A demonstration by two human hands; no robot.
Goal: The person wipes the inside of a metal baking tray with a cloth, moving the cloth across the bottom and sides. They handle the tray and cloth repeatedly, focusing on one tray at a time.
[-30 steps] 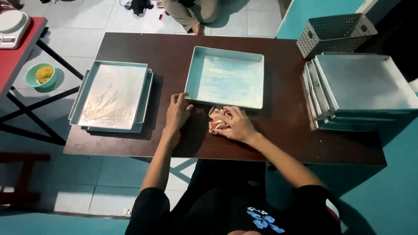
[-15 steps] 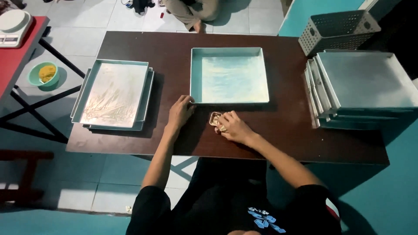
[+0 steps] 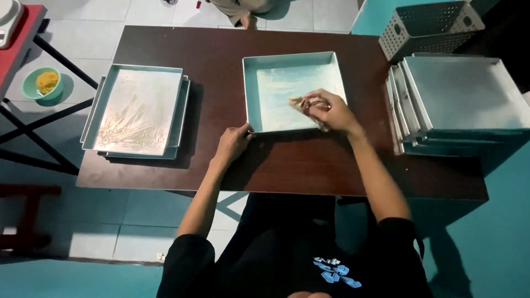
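While left hand (image 3: 234,144) steadies the square tray (image 3: 251,94) at its corner, right hand (image 3: 330,110), clamped on a crumpled wad (image 3: 301,102), should rub evenly, reaching corners.

Single head-worn view, looking steeply down from above the seated person onto the dark counter (image 3: 309,160), at arm's-length range.

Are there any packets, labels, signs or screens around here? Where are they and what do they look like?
Crumpled wrapper: in the right hand, over the square metal pan; small, tan and pale.
Printed patch: on the person's dark clothing at the bottom edge; small pale blue and white shapes.
No signs or screens show clearly.
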